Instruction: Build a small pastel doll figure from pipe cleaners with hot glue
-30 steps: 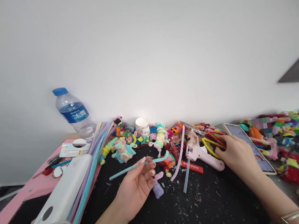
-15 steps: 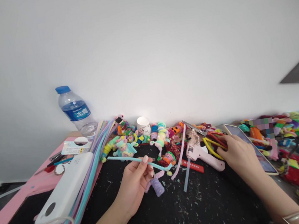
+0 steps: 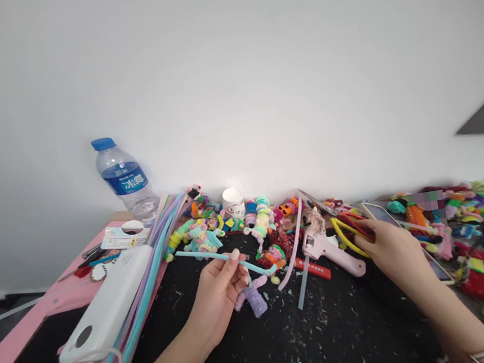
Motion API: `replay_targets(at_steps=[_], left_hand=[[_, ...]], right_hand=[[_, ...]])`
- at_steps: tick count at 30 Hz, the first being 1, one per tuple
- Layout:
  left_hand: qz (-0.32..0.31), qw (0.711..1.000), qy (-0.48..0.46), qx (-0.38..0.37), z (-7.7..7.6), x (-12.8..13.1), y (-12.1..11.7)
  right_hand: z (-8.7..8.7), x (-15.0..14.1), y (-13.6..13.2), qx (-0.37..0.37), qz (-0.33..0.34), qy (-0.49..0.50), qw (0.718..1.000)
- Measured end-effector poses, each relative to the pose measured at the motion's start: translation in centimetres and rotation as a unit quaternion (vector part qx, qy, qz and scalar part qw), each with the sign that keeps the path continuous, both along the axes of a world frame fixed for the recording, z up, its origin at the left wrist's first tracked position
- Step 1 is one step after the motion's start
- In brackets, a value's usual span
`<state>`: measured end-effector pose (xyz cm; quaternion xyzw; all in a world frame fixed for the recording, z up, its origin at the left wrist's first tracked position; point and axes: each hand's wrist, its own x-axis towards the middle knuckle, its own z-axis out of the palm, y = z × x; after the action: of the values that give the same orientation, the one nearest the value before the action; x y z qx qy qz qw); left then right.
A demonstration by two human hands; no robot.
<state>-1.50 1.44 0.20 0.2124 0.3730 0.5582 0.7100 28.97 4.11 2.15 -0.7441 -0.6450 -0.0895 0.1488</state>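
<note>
My left hand (image 3: 222,290) pinches a light-blue pipe cleaner (image 3: 202,254) between thumb and fingers; its right end bends upward. Under these fingers lies a small purple pipe-cleaner figure (image 3: 255,301). My right hand (image 3: 391,247) closes on the handles of scissors (image 3: 345,236), one loop yellow and the other red; their metal blades point to the back left. Just left of that hand, a pale pink glue gun (image 3: 332,253) lies on the black mat with a clear glue stick (image 3: 304,287) near it. A pink pipe cleaner (image 3: 293,253) rests beside the gun.
Colourful pipe-cleaner figures (image 3: 475,280) crowd the right side and the back. A phone (image 3: 383,214) lies by my right wrist. At left are a white power strip (image 3: 106,305), a bundle of pipe cleaners (image 3: 156,249) and a water bottle (image 3: 125,177). A paper cup (image 3: 233,204) stands behind.
My right hand and the scissors have shifted slightly to the right, and the blade tips sit a little higher. My left hand keeps the blue pipe cleaner in nearly the same place.
</note>
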Motion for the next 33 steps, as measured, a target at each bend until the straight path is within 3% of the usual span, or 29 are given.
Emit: replay_targets(at_steps=[3,8,13,17,20,23,25,30,33], left_hand=[[0.002,1.000,-0.005,-0.003,-0.1,0.0,0.0],[0.008,1.000,0.006,0.001,-0.1,-0.1,0.0],[0.011,1.000,0.017,0.006,-0.1,-0.1,0.0],[0.010,1.000,0.019,0.008,-0.1,-0.1,0.0],[0.014,1.000,0.018,0.010,-0.1,-0.1,0.1],[0.022,0.999,0.021,0.011,-0.2,-0.1,0.1],[0.028,0.999,0.027,0.013,-0.2,-0.1,0.0],[0.033,0.998,0.047,0.024,-0.1,-0.1,0.1],[0.039,0.997,0.054,0.025,0.1,0.0,0.2]], right_hand=[[0.4,0.1,0.1,-0.034,-0.040,0.056,0.997],[0.8,-0.3,0.0,0.024,-0.055,0.163,0.985],[1.0,-1.0,-0.2,0.100,-0.033,0.334,0.937],[0.5,-1.4,-0.4,0.190,0.034,0.392,0.899],[0.2,-1.8,-1.0,0.209,0.051,0.373,0.903],[0.1,-2.5,-1.9,0.150,0.049,0.253,0.955],[0.1,-3.1,-2.5,0.105,0.094,0.169,0.976],[-0.2,-5.3,-3.1,0.028,0.213,0.117,0.970],[-0.4,-6.2,-3.3,-0.002,0.245,0.120,0.962]])
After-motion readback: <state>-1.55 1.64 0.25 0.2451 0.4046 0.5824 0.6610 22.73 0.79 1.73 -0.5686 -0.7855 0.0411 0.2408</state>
